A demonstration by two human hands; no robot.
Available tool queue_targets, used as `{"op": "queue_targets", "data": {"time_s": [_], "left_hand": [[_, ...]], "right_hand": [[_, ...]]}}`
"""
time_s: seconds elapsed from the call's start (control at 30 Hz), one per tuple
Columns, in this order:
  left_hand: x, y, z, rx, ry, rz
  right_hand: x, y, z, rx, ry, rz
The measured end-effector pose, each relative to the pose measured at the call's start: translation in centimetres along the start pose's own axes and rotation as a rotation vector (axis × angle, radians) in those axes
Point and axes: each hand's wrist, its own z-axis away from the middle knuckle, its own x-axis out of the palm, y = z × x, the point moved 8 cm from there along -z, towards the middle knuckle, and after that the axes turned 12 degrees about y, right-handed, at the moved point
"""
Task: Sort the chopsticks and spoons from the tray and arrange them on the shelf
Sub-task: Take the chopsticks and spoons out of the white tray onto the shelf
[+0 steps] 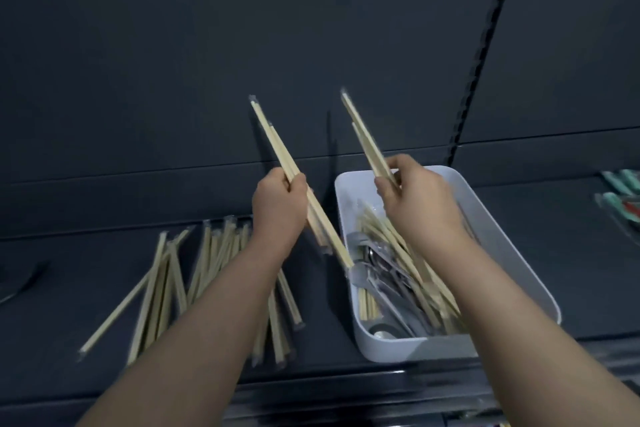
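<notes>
Fingers of my left hand (278,208) wrap one chopstick bundle (273,139); my right hand (420,201) pinches a second bundle (363,135) above the tray (516,250), where spoons (384,282) and more chopsticks (391,243) lie. Mid-sort, I judge: next, lay both beside the pile (162,288) on the shelf (69,270).

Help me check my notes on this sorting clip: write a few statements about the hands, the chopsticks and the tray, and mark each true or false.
1. The left hand grips chopsticks. True.
2. The right hand is empty. False: it pinches a second bundle of chopsticks, above the tray.
3. The white tray holds only spoons. False: spoons and chopsticks lie mixed in it.
4. A loose pile of chopsticks lies on the shelf, left of the tray. True.
</notes>
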Motion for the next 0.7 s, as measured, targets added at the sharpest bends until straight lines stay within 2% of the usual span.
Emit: {"op": "queue_targets", "data": {"time_s": [0.13, 0.23, 0.33, 0.4, 0.53, 0.7], "left_hand": [[-4.4, -5.0, -1.2, -0.110, -0.191, -0.264], [-7.9, -8.9, -1.2, -0.139, -0.236, -0.429], [-10.6, -12.0, -1.6, -0.147, -0.249, -0.528], [-11.9, -13.4, -1.8, -0.139, -0.254, -0.571], [-14.1, -14.3, -2.5, -0.058, -0.215, -0.655], [-14.9, -14.2, -3.5, 0.047, -0.210, -0.622]], "right_hand": [[6.7, -5.5, 2.1, 0.001, -0.275, -0.122], [12.3, -7.5, 5.4, 0.012, -0.462, -0.075], [16.3, -7.7, 8.3, 0.033, -0.575, 0.057], [17.8, -7.9, 9.5, 0.038, -0.605, 0.113], [19.1, -9.9, 11.1, 0.045, -0.629, 0.033], [17.6, -10.3, 11.6, -0.045, -0.488, 0.082]]}}
